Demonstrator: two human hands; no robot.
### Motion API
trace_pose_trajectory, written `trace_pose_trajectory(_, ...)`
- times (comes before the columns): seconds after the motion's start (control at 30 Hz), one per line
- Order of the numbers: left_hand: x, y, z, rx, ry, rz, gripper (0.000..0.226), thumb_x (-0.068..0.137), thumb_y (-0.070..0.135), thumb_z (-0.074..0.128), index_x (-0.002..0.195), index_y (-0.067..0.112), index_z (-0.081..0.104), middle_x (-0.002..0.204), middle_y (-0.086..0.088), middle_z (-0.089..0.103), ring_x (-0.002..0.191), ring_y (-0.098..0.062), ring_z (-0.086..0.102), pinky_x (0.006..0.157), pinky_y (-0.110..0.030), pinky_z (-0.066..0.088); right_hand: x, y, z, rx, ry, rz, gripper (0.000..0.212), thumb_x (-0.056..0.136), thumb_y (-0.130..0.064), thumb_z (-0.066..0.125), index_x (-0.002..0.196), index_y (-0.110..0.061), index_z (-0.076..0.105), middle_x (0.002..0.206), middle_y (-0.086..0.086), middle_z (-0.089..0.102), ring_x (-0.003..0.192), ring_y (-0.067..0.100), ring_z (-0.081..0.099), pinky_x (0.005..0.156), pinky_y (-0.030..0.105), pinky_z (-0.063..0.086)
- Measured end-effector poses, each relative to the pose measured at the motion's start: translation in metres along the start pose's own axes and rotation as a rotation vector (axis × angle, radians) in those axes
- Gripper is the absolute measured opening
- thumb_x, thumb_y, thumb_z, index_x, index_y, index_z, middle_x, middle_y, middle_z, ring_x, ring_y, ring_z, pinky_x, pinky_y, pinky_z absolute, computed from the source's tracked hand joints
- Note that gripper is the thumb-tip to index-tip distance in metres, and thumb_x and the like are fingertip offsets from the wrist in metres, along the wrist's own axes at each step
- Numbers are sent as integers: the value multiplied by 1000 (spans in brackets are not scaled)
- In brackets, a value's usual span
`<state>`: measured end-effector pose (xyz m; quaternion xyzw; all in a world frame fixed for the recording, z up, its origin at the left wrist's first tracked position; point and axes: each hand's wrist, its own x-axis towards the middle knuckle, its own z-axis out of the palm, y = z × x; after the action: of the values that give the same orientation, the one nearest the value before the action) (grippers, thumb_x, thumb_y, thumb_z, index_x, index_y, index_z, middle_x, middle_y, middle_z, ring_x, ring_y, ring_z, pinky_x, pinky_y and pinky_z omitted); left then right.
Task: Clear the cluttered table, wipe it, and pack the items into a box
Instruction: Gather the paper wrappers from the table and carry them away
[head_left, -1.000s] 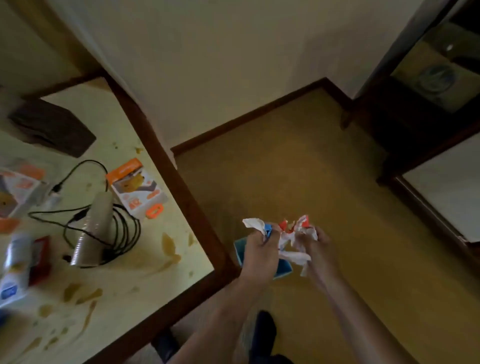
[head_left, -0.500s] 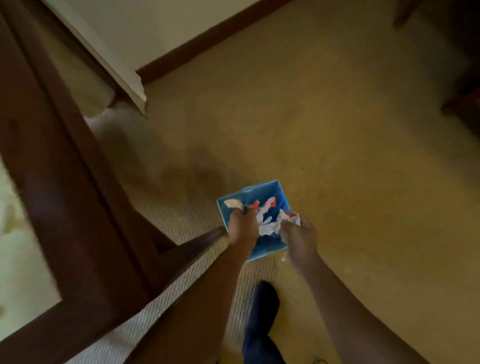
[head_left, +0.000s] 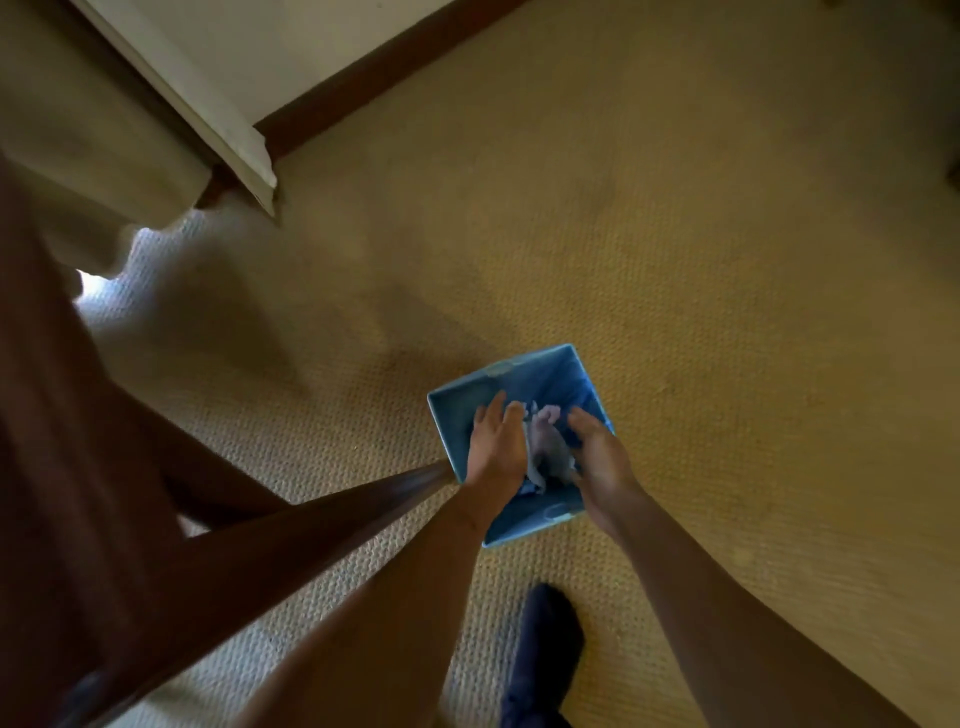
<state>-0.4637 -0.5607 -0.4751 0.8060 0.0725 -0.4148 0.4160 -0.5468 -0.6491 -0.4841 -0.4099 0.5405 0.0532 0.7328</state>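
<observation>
Carpet (head_left: 675, 208) open | both hands (head_left: 496, 447) (head_left: 597, 457) inside blue box (head_left: 524, 369) | fingers released above crumpled paper (head_left: 545, 441)

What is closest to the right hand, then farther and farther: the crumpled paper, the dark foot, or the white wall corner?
From the right hand:
1. Crumpled paper, just left of it, inside the blue box.
2. Dark foot, below on the carpet.
3. White wall corner, far up-left.

You see box (head_left: 571, 371): light blue | crumpled paper (head_left: 545, 441): pale grey-white | carpet (head_left: 675, 234): tan, woven weave | table leg (head_left: 291, 530): dark brown | sock (head_left: 545, 639), lower centre: navy
</observation>
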Motion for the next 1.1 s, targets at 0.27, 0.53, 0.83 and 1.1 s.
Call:
trace_pose_trajectory(0.27,-140,103,-47,124,40,263,41,109,36,43,147,25,52,152,-2,52,138,-21,49,117,-44,38,-157,-105,17,-576,219,-436,15,102,-14,51,112,-19,62,102,-12,58,87,1,56,73,5,39)
trace_pose_trajectory(0.53,-313,242,-167,50,131,627,41,107,31,50,148,29,54,152,8,53,143,-9,45,119,-31,35,-340,-245,76,-825,233,-786,38,104,-28,48,140,-18,56,143,3,56,131,21,50,103,31,38)
trace_pose_trajectory(0.83,-413,255,-382,393,606,663,47,107,42,42,153,32,42,165,6,33,152,-21,30,120,-42,33,-484,-282,237,-1052,-15,-1155,46,105,-34,45,150,-22,46,163,3,34,153,23,22,122,47,29)
trace_pose_trajectory(1.1,-407,192,-568,513,805,462,49,104,43,44,150,29,44,161,0,38,146,-25,36,112,-45,39,-509,-266,413,-1193,-326,-1207,48,105,-34,46,150,-19,48,164,-1,33,154,17,20,125,40,23)
